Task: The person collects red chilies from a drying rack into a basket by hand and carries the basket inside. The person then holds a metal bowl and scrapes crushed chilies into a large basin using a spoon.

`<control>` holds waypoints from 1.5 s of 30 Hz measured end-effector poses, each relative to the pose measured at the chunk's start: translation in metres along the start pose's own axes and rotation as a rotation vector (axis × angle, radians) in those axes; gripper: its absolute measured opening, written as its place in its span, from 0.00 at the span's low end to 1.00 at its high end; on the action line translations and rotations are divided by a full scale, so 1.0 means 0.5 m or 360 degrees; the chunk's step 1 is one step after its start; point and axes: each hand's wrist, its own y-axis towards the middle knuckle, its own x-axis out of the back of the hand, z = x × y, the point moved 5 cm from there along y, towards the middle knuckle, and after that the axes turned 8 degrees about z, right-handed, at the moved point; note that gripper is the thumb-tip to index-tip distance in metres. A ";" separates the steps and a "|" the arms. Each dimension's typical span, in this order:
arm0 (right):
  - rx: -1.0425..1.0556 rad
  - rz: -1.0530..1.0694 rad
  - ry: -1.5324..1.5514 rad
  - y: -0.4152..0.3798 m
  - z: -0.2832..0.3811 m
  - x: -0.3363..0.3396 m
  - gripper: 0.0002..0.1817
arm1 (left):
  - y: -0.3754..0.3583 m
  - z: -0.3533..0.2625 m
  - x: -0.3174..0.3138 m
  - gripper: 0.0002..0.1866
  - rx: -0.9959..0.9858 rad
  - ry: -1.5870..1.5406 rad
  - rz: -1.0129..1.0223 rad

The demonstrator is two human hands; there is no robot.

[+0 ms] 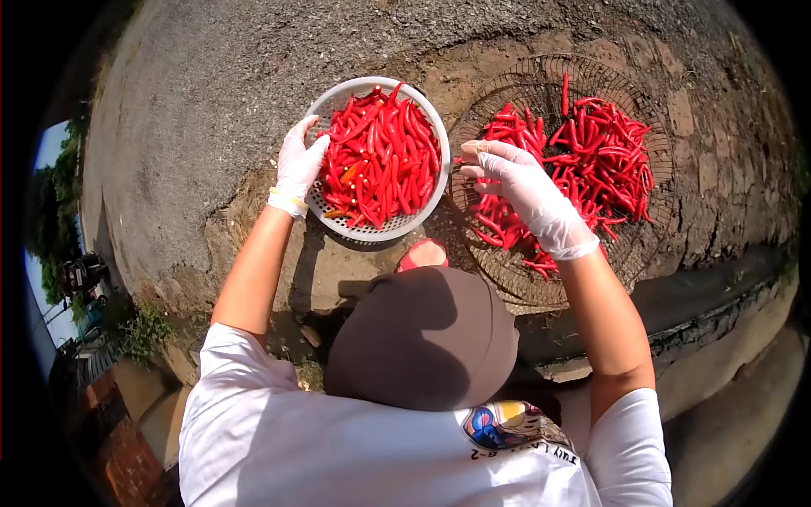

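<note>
A light grey colander [446, 160] full of red chili peppers [389, 160] is in front of me on the left. My left hand [300, 160], in a thin white glove, grips its left rim, with the thumb over the inner side. My right hand [524, 186], gloved too, hovers over the left part of a round wire rack [507, 283], its fingers apart and pointing left toward the colander. I see nothing clearly held in it. Loose red chilies [604, 152] lie in heaps on the rack, some partly hidden behind the hand.
Rough grey pavement [211, 110] stretches beyond the colander. A red-edged shoe [422, 253] shows just below it, and brown cloth [422, 338] covers my lap. A dark channel with a concrete edge [718, 317] runs at the right. Green plants [144, 329] grow at the far left.
</note>
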 end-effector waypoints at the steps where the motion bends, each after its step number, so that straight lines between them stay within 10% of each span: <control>1: 0.0029 -0.0143 -0.0048 -0.029 -0.005 0.036 0.17 | -0.024 -0.103 0.007 0.24 -0.0080 0.0258 -0.0021; 6: 0.0571 -0.0977 -0.1983 -0.168 -0.074 0.184 0.26 | -0.038 -0.210 -0.089 0.32 -0.0652 0.0788 0.0089; 14: 0.0447 -0.0493 -0.2834 -0.147 -0.171 0.092 0.44 | -0.108 -0.387 -0.232 0.30 -0.1206 0.0761 0.0094; 21: 0.0181 -0.0929 -0.2683 -0.164 -0.115 0.210 0.41 | -0.112 -0.444 -0.428 0.33 -0.1320 0.0525 0.0687; 30: 0.0242 -0.1169 -0.1610 -0.361 -0.183 0.415 0.40 | -0.007 -0.345 -0.536 0.43 -0.0900 0.0733 0.0413; 34: -0.0229 -0.1144 -0.1777 -0.351 -0.258 0.356 0.68 | -0.032 -0.354 -0.575 0.43 -0.0830 0.0655 0.0309; 45: -0.0353 -0.1560 -0.1681 -0.237 -0.228 0.234 0.65 | -0.071 -0.407 -0.590 0.40 -0.0799 0.0732 0.0339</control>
